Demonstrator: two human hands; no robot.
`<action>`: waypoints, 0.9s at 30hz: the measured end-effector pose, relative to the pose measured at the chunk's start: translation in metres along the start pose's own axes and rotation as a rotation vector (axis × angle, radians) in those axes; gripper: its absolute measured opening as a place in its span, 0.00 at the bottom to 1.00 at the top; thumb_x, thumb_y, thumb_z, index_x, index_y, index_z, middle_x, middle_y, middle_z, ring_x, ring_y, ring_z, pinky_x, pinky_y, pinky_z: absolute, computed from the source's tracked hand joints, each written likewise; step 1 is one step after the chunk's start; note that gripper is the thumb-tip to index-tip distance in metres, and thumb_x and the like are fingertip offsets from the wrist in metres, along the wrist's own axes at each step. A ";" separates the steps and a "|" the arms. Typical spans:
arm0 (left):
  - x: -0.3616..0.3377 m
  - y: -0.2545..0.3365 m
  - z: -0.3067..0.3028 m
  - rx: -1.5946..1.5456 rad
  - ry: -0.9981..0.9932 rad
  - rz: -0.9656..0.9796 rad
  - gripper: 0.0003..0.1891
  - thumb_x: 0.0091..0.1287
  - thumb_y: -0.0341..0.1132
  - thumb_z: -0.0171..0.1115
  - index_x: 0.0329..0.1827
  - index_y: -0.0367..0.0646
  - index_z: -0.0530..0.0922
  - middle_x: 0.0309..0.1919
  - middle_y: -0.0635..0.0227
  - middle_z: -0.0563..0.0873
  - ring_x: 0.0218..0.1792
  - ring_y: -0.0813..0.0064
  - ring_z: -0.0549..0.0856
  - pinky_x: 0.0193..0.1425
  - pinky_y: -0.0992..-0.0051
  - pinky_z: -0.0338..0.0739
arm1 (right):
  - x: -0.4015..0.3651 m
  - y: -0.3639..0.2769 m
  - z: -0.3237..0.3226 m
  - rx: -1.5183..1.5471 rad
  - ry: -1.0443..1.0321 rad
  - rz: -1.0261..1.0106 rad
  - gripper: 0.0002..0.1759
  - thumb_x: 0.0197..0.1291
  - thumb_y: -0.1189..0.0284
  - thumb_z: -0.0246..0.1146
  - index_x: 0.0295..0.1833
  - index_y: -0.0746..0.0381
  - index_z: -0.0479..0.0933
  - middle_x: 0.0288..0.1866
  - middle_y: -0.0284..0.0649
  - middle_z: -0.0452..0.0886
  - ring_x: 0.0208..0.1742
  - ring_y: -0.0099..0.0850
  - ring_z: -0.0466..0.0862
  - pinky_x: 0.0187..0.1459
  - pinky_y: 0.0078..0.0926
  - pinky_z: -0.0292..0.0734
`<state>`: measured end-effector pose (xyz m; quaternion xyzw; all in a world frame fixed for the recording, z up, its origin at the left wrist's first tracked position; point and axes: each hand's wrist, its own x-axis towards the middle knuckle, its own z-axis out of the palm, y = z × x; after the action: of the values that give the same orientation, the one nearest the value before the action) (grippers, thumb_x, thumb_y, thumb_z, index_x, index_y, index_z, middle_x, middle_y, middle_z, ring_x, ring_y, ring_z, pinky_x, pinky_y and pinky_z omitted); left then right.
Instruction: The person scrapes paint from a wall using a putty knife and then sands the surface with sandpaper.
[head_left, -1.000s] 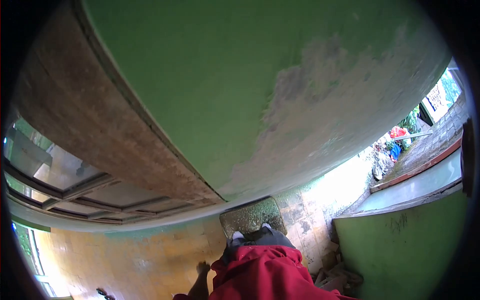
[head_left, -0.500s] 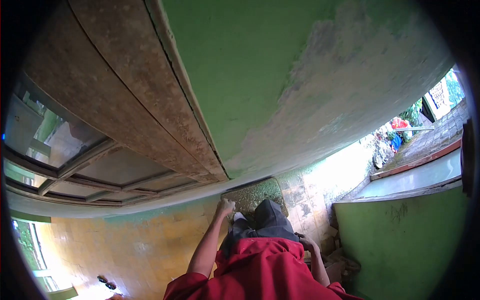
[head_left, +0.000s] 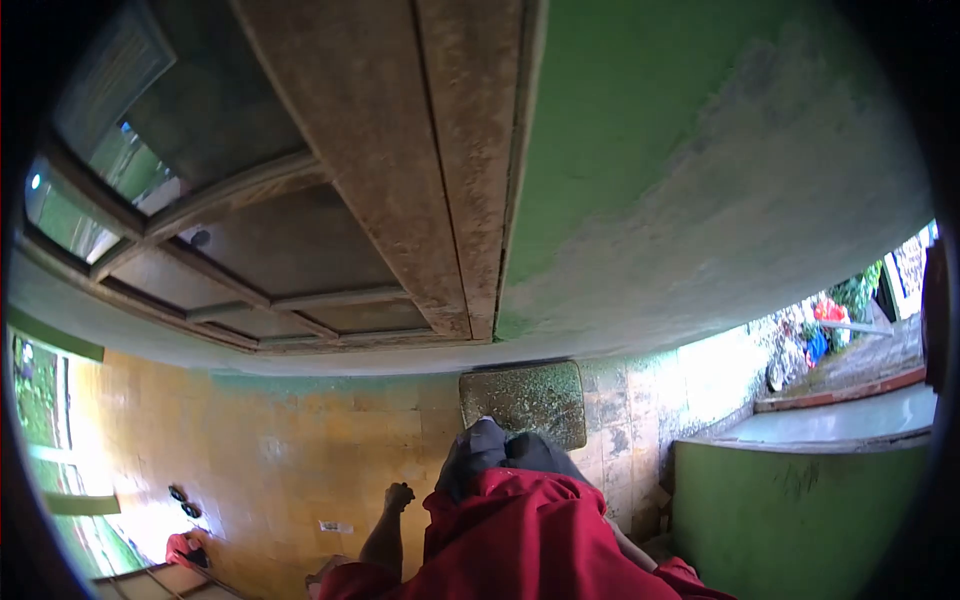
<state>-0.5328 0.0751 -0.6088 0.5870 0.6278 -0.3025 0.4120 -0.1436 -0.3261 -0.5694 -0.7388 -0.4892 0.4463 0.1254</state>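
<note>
My left hand [head_left: 400,495] hangs low over the yellow tiled floor, left of my red shirt [head_left: 520,530]. Its fingers are curled in and I see nothing held in them. Of my right arm only part of the forearm [head_left: 630,545] shows beside the shirt; the hand is hidden. Ahead of my dark trousers [head_left: 490,455] a speckled, worn mat [head_left: 530,395] lies against the foot of the wall, with one foot at its near edge. Neither hand touches the wall.
A wooden window frame [head_left: 440,180] with glass panes fills the upper left. Beside it rises a green wall [head_left: 600,120] with peeled grey patches. A low green wall [head_left: 790,510] stands right. Dark sandals [head_left: 185,502] and a red item [head_left: 185,550] lie lower left.
The view has turned and shifted, showing more window. My left hand has dropped back from near the mat towards my body. My right hand, seen earlier at my hip, is now hidden.
</note>
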 end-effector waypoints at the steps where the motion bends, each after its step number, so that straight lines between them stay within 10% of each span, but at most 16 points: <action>1: 0.008 -0.005 -0.001 -0.042 -0.006 0.033 0.11 0.61 0.38 0.68 0.36 0.38 0.86 0.25 0.59 0.87 0.25 0.64 0.87 0.27 0.65 0.83 | 0.006 0.016 0.003 -0.042 -0.022 -0.030 0.26 0.61 0.68 0.61 0.66 0.59 0.75 0.47 0.48 0.86 0.39 0.39 0.86 0.40 0.41 0.82; 4: 0.025 0.006 0.003 -0.136 0.045 0.078 0.08 0.60 0.37 0.68 0.31 0.41 0.86 0.25 0.60 0.88 0.19 0.67 0.86 0.23 0.65 0.82 | 0.038 0.142 0.079 -0.152 -0.087 -0.119 0.26 0.61 0.68 0.61 0.66 0.59 0.74 0.49 0.49 0.87 0.41 0.40 0.87 0.42 0.42 0.82; 6: 0.075 0.017 0.023 0.385 0.184 0.496 0.13 0.64 0.39 0.59 0.37 0.39 0.86 0.31 0.50 0.89 0.33 0.54 0.90 0.42 0.58 0.85 | 0.047 0.051 -0.026 -0.044 0.006 0.197 0.29 0.63 0.70 0.56 0.72 0.57 0.70 0.64 0.52 0.79 0.49 0.43 0.88 0.48 0.42 0.83; 8: 0.134 0.038 0.048 0.611 0.399 0.926 0.13 0.66 0.39 0.54 0.35 0.42 0.85 0.36 0.49 0.89 0.40 0.51 0.89 0.49 0.54 0.82 | 0.085 0.122 -0.003 -0.118 0.421 -0.228 0.35 0.65 0.70 0.53 0.79 0.55 0.60 0.70 0.51 0.74 0.44 0.44 0.89 0.50 0.40 0.84; 9: 0.063 0.102 0.034 0.098 0.378 0.527 0.11 0.65 0.39 0.56 0.33 0.45 0.84 0.34 0.53 0.88 0.40 0.48 0.87 0.47 0.53 0.81 | 0.094 0.117 -0.009 0.074 0.315 -0.025 0.30 0.67 0.66 0.54 0.75 0.55 0.66 0.49 0.46 0.78 0.32 0.37 0.84 0.36 0.39 0.80; 10: 0.019 0.134 0.021 0.158 0.413 0.813 0.10 0.65 0.40 0.57 0.34 0.47 0.83 0.32 0.51 0.86 0.38 0.44 0.86 0.45 0.50 0.80 | 0.108 0.107 -0.023 0.262 0.198 0.179 0.27 0.68 0.62 0.56 0.71 0.54 0.72 0.29 0.41 0.81 0.20 0.31 0.79 0.23 0.38 0.76; 12: -0.005 0.184 0.041 0.200 0.476 0.819 0.08 0.66 0.38 0.58 0.34 0.44 0.81 0.34 0.49 0.87 0.40 0.45 0.87 0.41 0.50 0.81 | 0.131 0.109 -0.016 0.252 0.319 0.038 0.25 0.71 0.54 0.54 0.61 0.59 0.78 0.19 0.34 0.73 0.18 0.24 0.73 0.19 0.34 0.70; 14: -0.013 0.203 0.088 0.139 0.402 1.039 0.09 0.65 0.38 0.58 0.33 0.42 0.80 0.29 0.49 0.87 0.34 0.46 0.87 0.36 0.50 0.81 | 0.155 0.137 0.014 0.351 0.307 0.351 0.24 0.71 0.51 0.53 0.46 0.62 0.80 0.17 0.34 0.72 0.16 0.24 0.72 0.17 0.32 0.68; 16: -0.035 0.201 0.167 0.332 0.000 1.256 0.12 0.67 0.40 0.59 0.35 0.40 0.84 0.33 0.51 0.87 0.36 0.49 0.88 0.40 0.55 0.81 | 0.146 0.131 0.059 0.434 0.465 0.454 0.16 0.70 0.61 0.55 0.36 0.62 0.77 0.14 0.35 0.72 0.13 0.26 0.73 0.15 0.32 0.66; 20: -0.222 0.178 0.230 -0.041 -0.907 1.421 0.13 0.63 0.38 0.63 0.38 0.36 0.86 0.32 0.62 0.90 0.31 0.75 0.86 0.35 0.67 0.78 | 0.142 0.130 0.112 0.019 -0.346 0.171 0.13 0.63 0.73 0.62 0.53 0.59 0.81 0.29 0.40 0.86 0.22 0.28 0.82 0.18 0.33 0.73; 22: -0.268 0.168 0.238 -0.009 -1.194 1.418 0.11 0.61 0.35 0.61 0.33 0.35 0.85 0.32 0.58 0.90 0.30 0.70 0.87 0.34 0.65 0.79 | 0.150 0.136 0.140 -0.020 -0.367 0.162 0.20 0.63 0.73 0.60 0.60 0.56 0.80 0.28 0.40 0.85 0.19 0.28 0.79 0.18 0.32 0.73; 27: -0.284 0.125 0.237 0.006 -0.996 1.391 0.10 0.60 0.35 0.61 0.32 0.36 0.85 0.31 0.57 0.89 0.30 0.68 0.87 0.34 0.65 0.79 | 0.127 0.129 0.188 0.498 0.073 0.375 0.30 0.62 0.72 0.54 0.71 0.53 0.74 0.24 0.41 0.82 0.15 0.32 0.77 0.20 0.34 0.75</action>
<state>-0.3792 -0.2522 -0.4618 0.6384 -0.1305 -0.2052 0.7303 -0.1965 -0.3304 -0.8251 -0.7782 -0.2152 0.5410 0.2353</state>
